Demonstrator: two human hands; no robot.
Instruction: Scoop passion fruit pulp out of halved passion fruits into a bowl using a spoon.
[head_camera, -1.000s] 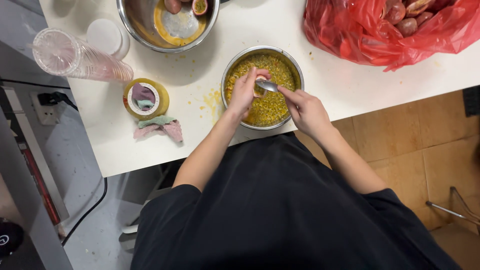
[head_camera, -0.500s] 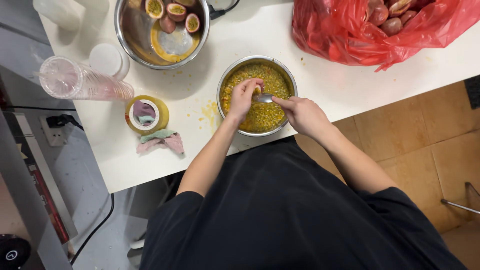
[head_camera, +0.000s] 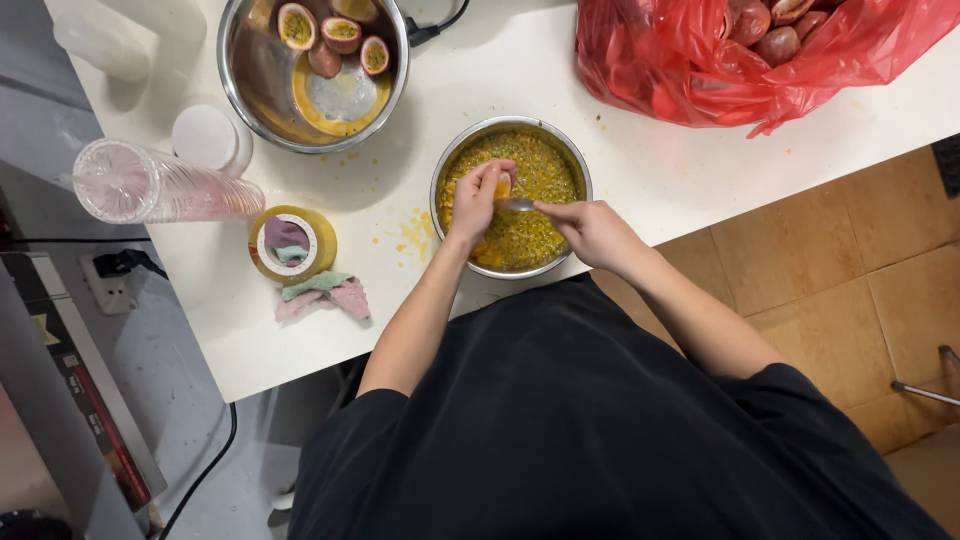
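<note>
On the far left of the counter (head_camera: 620, 150) lies a clear plastic cup stack (head_camera: 165, 185) on its side, and near it sits a roll of yellow tape (head_camera: 292, 243) with a small cloth (head_camera: 322, 295) just below. Behind them stands a big metal bowl (head_camera: 240, 90) with cut passion fruit halves (head_camera: 340, 30) inside.

In the middle sits the smaller metal bowl (head_camera: 445, 185), full of yellow pulp and seeds. The left hand (head_camera: 478, 198) hangs over it — its fingers are pinched around a passion fruit half (head_camera: 503, 186). The half looks tipped with its open side toward the right hand; I cannot tell more.

The right hand (head_camera: 590, 228) pinches a spoon (head_camera: 518, 204). The spoon lies long from right to left, with its scoop end pointing at the fruit.

Pulp could drip past the rim — yellow spots already lie on the counter by the bowl. The wet half could also slip and drop into the pulp.

On the far right sits a red plastic bag (head_camera: 680, 70) of whole fruit.
</note>
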